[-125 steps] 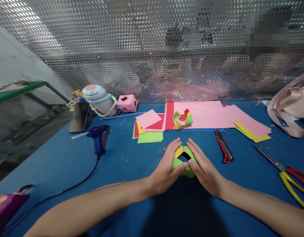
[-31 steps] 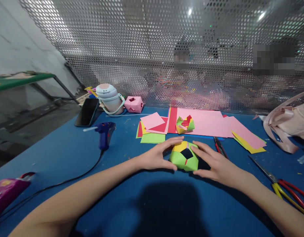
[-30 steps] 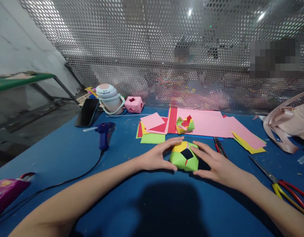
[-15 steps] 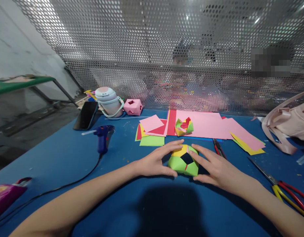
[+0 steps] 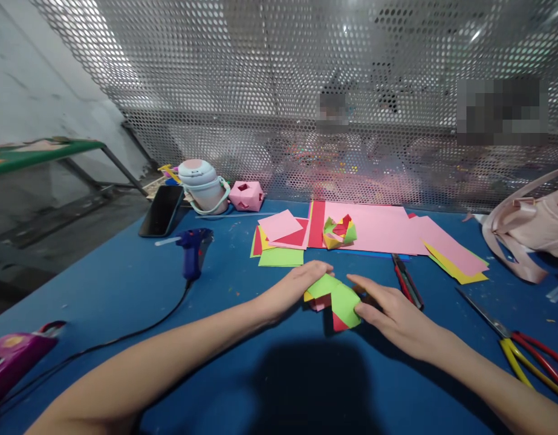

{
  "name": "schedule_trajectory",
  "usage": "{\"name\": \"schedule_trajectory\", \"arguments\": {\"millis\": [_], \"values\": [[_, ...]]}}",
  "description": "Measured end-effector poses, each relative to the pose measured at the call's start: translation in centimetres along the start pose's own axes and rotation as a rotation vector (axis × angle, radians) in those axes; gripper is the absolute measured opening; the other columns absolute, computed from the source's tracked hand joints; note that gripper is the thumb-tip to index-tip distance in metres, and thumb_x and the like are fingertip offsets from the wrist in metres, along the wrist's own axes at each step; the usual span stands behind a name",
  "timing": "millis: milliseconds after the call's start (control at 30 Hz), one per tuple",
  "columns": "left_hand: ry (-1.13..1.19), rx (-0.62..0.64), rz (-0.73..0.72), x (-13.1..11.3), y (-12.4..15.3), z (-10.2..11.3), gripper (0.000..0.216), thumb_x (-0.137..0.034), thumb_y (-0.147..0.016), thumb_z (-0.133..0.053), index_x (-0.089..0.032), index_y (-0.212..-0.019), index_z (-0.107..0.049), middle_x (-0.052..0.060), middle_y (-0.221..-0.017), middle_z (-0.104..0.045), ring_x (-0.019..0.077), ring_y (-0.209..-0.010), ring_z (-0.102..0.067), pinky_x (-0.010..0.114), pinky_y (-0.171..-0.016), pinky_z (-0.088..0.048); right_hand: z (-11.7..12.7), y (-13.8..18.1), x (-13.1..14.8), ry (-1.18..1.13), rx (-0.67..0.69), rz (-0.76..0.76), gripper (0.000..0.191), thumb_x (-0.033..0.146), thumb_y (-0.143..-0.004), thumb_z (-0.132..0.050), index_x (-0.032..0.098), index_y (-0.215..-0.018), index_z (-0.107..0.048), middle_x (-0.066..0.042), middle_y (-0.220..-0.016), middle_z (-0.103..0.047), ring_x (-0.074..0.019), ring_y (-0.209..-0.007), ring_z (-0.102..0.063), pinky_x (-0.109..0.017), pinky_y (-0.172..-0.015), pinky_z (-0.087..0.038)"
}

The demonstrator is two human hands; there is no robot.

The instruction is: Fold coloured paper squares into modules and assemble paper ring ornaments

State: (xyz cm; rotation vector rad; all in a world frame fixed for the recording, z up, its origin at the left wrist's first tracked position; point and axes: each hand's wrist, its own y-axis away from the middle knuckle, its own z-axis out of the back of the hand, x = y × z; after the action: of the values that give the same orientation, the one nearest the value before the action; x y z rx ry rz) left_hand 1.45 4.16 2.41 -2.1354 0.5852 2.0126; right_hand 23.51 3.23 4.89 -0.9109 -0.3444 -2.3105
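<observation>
Between my hands is a folded paper shape [image 5: 345, 302], mostly green with red, pink and yellow parts, tilted so that an open notch faces me. My left hand [image 5: 306, 284] grips its upper left side, and the fingertips are hidden behind the paper. The thumb of my right hand [image 5: 392, 311] presses the right edge, while the index finger reaches over toward the top. Just beyond lies a smaller folded paper piece [image 5: 340, 232] in yellow, green and red, resting on pink paper sheets [image 5: 378, 223].
Coloured paper squares [image 5: 281, 257] lie ahead on the left. A blue glue gun [image 5: 193, 251] with a cord, a phone [image 5: 161, 210], a bottle [image 5: 204, 187] and a pink paper ball [image 5: 246, 196] are left. Pliers [image 5: 406, 281], scissors [image 5: 503, 331] and a bag [image 5: 541, 226] are right. Perforated metal [image 5: 269, 109] stands behind.
The folded paper shape has turned over between my hands, its notched side now toward me. My left hand's fingers have gone behind it, and my right thumb has moved up to its edge.
</observation>
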Motion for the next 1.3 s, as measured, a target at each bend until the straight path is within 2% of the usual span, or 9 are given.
{"name": "schedule_trajectory", "arguments": {"millis": [67, 167, 367, 567, 733, 833, 967, 1200, 1300], "values": [[-0.013, 0.009, 0.081, 0.0, 0.0, -0.2, 0.053, -0.059, -0.083, -0.040, -0.015, -0.106, -0.057, 0.005, -0.079, -0.063, 0.0126, -0.055, -0.057, 0.023, -0.045, -0.046, -0.3, 0.0, 0.4, -0.089, 0.016, -0.042, 0.049, 0.047, -0.091, -0.036, 0.019, -0.131, -0.041, -0.010, -0.108, -0.065, -0.0241, -0.096, -0.060, -0.041, -0.084, -0.046], [-0.057, 0.050, 0.138, 0.0, -0.1, -0.3, 0.060, -0.064, -0.082, -0.035, -0.013, -0.103, -0.057, 0.000, -0.058, -0.056, 0.0102, -0.042, -0.051, 0.019, -0.036, -0.041, -0.8, -0.3, 0.4, -0.316, 0.053, -0.110, 0.047, 0.049, -0.091, -0.035, 0.019, -0.126, -0.046, -0.005, -0.080, -0.068, -0.0193, -0.071, -0.064, -0.035, -0.069, -0.050], [-0.056, 0.027, 0.099, 0.2, -0.6, 0.3, 0.059, -0.060, -0.085, -0.033, -0.020, -0.126, -0.041, 0.000, -0.065, -0.058, 0.0073, -0.038, -0.049, 0.015, -0.031, -0.039, -1.8, -1.2, -1.3, -0.870, 0.089, -0.359, 0.055, 0.058, -0.088, -0.033, 0.010, -0.103, -0.054, -0.006, -0.057, -0.065, -0.0159, -0.051, -0.064, -0.027, -0.052, -0.049], [0.002, 0.092, 0.133, 0.5, -0.8, 0.2, 0.056, -0.049, -0.086, -0.042, -0.021, -0.134, -0.030, 0.001, -0.063, -0.060, 0.0128, -0.044, -0.059, 0.018, -0.037, -0.045, -2.4, -1.5, -2.0, -1.071, 0.012, -0.406, 0.049, 0.055, -0.089, -0.036, 0.012, -0.099, -0.055, -0.006, -0.061, -0.065, -0.0153, -0.053, -0.065, -0.026, -0.053, -0.052], [0.173, 0.119, 0.186, 0.5, -0.5, -0.5, 0.049, -0.039, -0.087, -0.047, -0.022, -0.130, -0.033, 0.003, -0.071, -0.061, 0.0132, -0.052, -0.062, 0.024, -0.046, -0.052, -2.5, -1.4, -1.5, -1.078, -0.085, -0.349, 0.046, 0.051, -0.089, -0.040, 0.022, -0.125, -0.046, -0.009, -0.105, -0.064, -0.0156, -0.069, -0.066, -0.030, -0.058, -0.055], [0.264, 0.116, 0.157, 0.6, -0.3, -1.1, 0.048, -0.036, -0.084, -0.054, -0.023, -0.127, -0.037, 0.008, -0.095, -0.060, 0.0140, -0.066, -0.064, 0.026, -0.053, -0.055, -2.6, -1.4, -1.1, -1.142, -0.102, -0.302, 0.046, 0.050, -0.089, -0.041, 0.026, -0.128, -0.044, -0.008, -0.120, -0.058, -0.0181, -0.082, -0.065, -0.031, -0.060, -0.055], [0.271, 0.163, 0.078, 0.7, -0.2, -1.6, 0.058, -0.034, -0.081, -0.059, -0.028, -0.132, -0.033, 0.013, -0.130, -0.042, 0.0129, -0.073, -0.063, 0.028, -0.058, -0.055, -2.8, -1.4, -0.7, -1.366, -0.071, -0.284, 0.045, 0.049, -0.091, -0.038, 0.028, -0.131, -0.039, -0.008, -0.120, -0.058, -0.0203, -0.092, -0.062, -0.034, -0.064, -0.055], [0.176, 0.226, -0.026, 0.2, -0.1, -1.4, 0.064, -0.039, -0.084, -0.053, -0.033, -0.139, -0.020, 0.017, -0.148, -0.014, 0.0110, -0.067, -0.063, 0.025, -0.049, -0.053, -2.3, -1.6, -1.3, -1.524, -0.042, -0.320, 0.050, 0.058, -0.089, -0.030, 0.024, -0.122, -0.047, -0.009, -0.109, -0.063, -0.0222, -0.086, -0.065, -0.043, -0.071, -0.053], [0.031, 0.130, -0.090, -0.3, -0.8, -0.5, 0.056, -0.040, -0.085, -0.050, -0.029, -0.135, -0.029, 0.017, -0.142, -0.027, 0.0104, -0.064, -0.061, 0.021, -0.042, -0.047, -2.0, -1.5, -1.9, -1.560, -0.074, -0.339, 0.049, 0.058, -0.088, -0.031, 0.023, -0.118, -0.049, -0.008, -0.109, -0.063, -0.0226, -0.086, -0.065, -0.045, -0.072, -0.052]]}}
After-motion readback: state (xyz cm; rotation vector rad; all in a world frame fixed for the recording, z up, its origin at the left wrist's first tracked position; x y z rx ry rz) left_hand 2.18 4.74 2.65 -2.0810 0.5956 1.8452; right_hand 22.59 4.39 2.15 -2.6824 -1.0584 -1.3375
